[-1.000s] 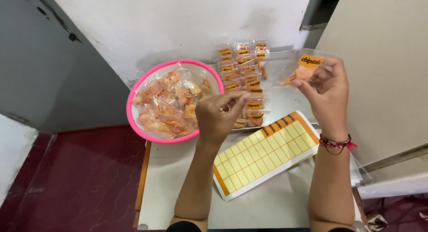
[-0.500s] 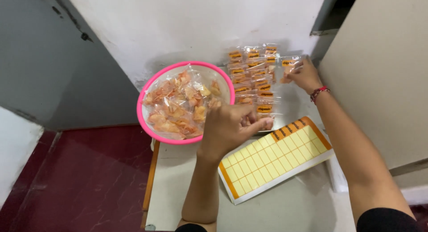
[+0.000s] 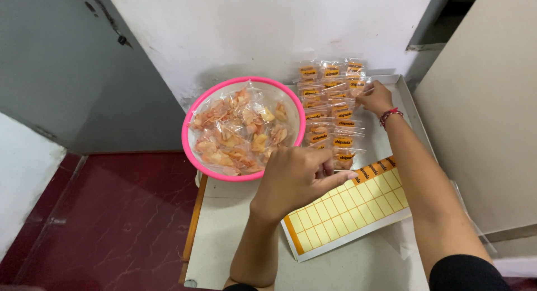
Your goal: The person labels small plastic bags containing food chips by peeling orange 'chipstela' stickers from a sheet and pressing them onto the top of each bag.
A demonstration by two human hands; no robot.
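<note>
My right hand [image 3: 373,97] reaches to the far right of the tray [image 3: 413,103] and pinches a small clear snack packet [image 3: 356,85] with an orange label, laying it against the rows of labelled packets [image 3: 330,109]. My left hand [image 3: 296,179] hovers over the table, its index finger stretched onto the top edge of a yellow sticker sheet [image 3: 352,208], near the row of orange stickers [image 3: 376,169]. Its thumb and palm are hidden. A pink-rimmed bowl [image 3: 188,142] left of the tray holds several unlabelled packets of orange snacks [image 3: 238,131].
The small white table [image 3: 229,235] stands against a white wall [image 3: 268,28]. A beige panel [image 3: 486,101] rises at the right and a grey door [image 3: 61,67] at the left. Dark red floor [image 3: 112,212] lies below the table's left edge.
My right hand carried the labelled packet from in front of me down to the rows on the tray. My left hand dropped toward the sticker sheet, finger extended.
</note>
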